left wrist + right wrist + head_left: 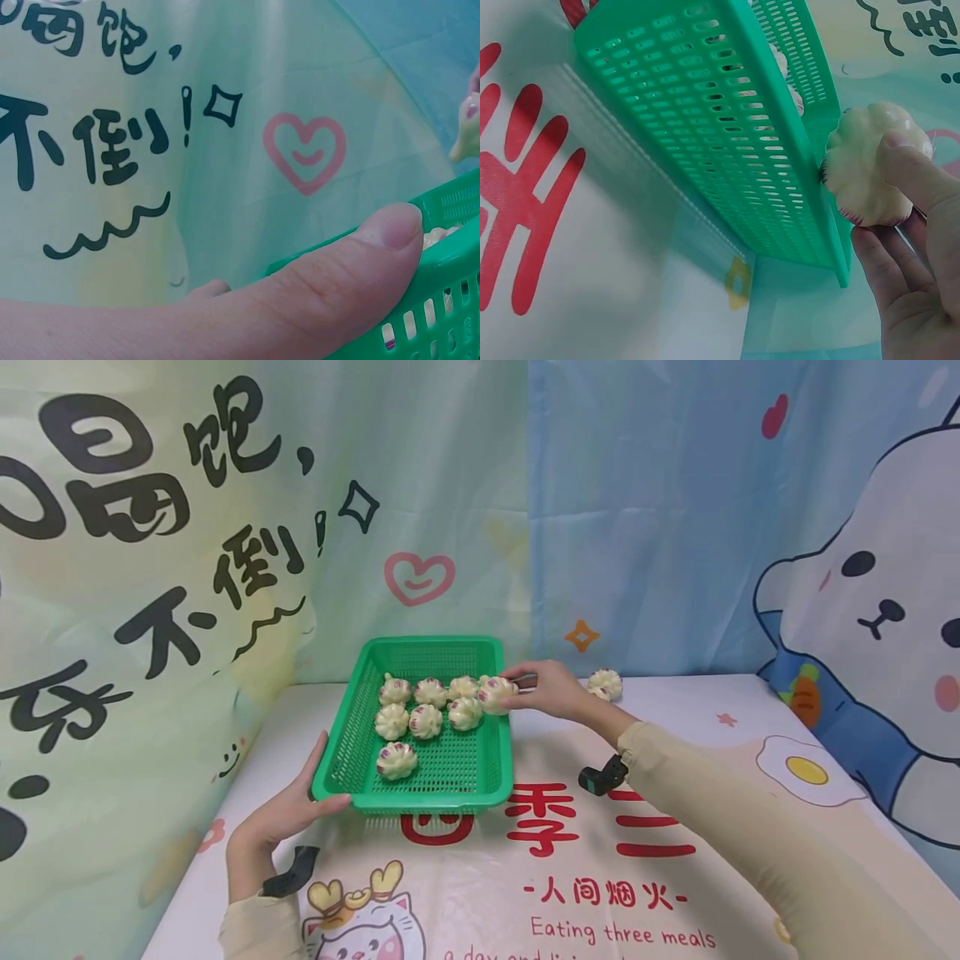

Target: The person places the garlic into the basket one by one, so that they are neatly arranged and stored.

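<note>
A green plastic basket (450, 802) with perforated walls stands on the table and holds several garlic bulbs (426, 722), white with purplish streaks. At its near left corner my left hand (288, 806) holds the basket, the thumb (375, 251) on the front side and the fingers along the left side. My right hand (551, 689) pinches a garlic bulb (874, 161) between thumb and fingers, at the height of the right rim. In the right wrist view this bulb is just beyond the basket's wall (727, 112).
More garlic bulbs (604, 682) lie at the back of the table, behind the right wrist. A printed cloth (600, 885) covers the table, and a printed curtain (637, 527) hangs behind it. Each wrist wears a black band (292, 872).
</note>
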Tool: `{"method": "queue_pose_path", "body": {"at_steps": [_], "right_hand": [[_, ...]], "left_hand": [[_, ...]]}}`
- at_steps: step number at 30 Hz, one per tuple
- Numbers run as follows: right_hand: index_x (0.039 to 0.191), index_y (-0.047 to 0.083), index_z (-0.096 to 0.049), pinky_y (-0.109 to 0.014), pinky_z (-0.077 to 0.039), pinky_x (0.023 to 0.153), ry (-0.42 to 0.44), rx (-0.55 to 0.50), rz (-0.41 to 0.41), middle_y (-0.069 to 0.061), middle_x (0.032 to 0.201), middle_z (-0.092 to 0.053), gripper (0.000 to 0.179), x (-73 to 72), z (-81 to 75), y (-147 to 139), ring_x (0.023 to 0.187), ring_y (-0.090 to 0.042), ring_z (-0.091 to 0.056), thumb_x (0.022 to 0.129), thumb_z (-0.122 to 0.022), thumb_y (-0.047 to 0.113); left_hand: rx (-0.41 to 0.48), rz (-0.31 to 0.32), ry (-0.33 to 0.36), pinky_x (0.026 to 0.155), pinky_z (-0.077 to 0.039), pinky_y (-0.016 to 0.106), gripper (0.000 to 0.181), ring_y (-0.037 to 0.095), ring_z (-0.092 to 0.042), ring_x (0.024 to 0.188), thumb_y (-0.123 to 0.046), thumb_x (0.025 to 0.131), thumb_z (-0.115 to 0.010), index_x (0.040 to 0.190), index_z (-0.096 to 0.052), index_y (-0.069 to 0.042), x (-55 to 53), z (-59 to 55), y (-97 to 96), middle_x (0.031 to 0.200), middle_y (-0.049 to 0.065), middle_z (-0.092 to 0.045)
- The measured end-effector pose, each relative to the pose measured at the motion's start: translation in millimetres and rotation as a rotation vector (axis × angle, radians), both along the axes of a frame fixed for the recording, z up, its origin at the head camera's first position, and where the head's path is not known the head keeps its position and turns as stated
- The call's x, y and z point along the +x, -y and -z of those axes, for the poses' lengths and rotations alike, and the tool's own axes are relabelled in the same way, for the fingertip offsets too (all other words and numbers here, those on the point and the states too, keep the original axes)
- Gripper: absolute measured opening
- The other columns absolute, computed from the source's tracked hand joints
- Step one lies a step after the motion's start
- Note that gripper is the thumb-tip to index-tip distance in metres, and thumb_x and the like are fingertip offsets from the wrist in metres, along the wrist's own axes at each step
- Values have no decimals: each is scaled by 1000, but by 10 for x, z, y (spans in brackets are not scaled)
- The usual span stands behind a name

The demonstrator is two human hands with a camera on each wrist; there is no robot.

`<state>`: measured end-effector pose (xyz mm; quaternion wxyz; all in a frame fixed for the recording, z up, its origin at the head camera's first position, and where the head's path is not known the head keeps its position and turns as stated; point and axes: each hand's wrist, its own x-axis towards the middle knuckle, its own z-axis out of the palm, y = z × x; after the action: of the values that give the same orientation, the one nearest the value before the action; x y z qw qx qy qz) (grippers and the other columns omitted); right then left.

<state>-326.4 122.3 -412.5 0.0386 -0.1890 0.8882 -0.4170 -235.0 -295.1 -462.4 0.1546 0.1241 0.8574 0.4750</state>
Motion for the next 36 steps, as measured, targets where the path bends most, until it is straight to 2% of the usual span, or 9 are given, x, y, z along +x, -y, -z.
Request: {"method": "queue_pose_path", "body": {"at_steps": [5,11,15,20,26,31,36], "right_hand": [[123,18,-63,-37,-52,89,-13,51,-20,-2,122,-65,48,-48,-16,101,115,-20,-60,81,-75,35],[123,16,-63,-36,-50,93,13,56,-62,-2,124,-65,49,-86,28,253,118,-19,-58,80,-76,34],[124,18,-63,-37,-48,95,-10,89,-91,0,125,-64,49,-126,50,356,119,-18,-57,80,-76,35],[124,19,-62,-37,-48,96,-6,95,-116,-1,126,-63,49,-209,11,476,120,-18,-57,80,-76,34],[124,26,-62,-36,-48,95,6,112,-136,4,127,-63,49,-295,-22,610,120,-15,-56,79,-75,40],[122,25,-63,-36,-50,92,28,69,-132,3,124,-63,45,-300,24,674,118,-16,-57,80,-75,35],[119,21,-65,-38,-50,92,49,2,-107,0,122,-64,43,-280,85,704,116,-18,-58,79,-77,31]], "left_hand": [[1,3,-1,109,-16,66,105,46,0,144,-34,87,-67,148,20,-39,6,-4,0,159,16,14],[-3,-1,13,108,-17,66,105,46,0,144,-34,87,-66,148,19,-39,31,-8,-1,159,15,14],[-2,-4,12,108,-17,66,104,46,0,144,-33,88,-66,148,19,-39,38,-6,-6,159,15,14],[5,-3,8,108,-18,66,103,45,0,144,-32,88,-66,147,18,-41,22,1,-2,159,13,14],[-2,-4,7,108,-18,66,104,47,-1,143,-33,87,-66,147,19,-42,30,-29,18,159,15,14],[0,6,4,108,-15,67,105,48,1,143,-33,87,-66,147,20,-39,20,-58,22,159,16,15],[14,16,10,108,-15,66,106,48,1,143,-33,87,-66,148,20,-37,14,-37,1,158,17,15]]}}
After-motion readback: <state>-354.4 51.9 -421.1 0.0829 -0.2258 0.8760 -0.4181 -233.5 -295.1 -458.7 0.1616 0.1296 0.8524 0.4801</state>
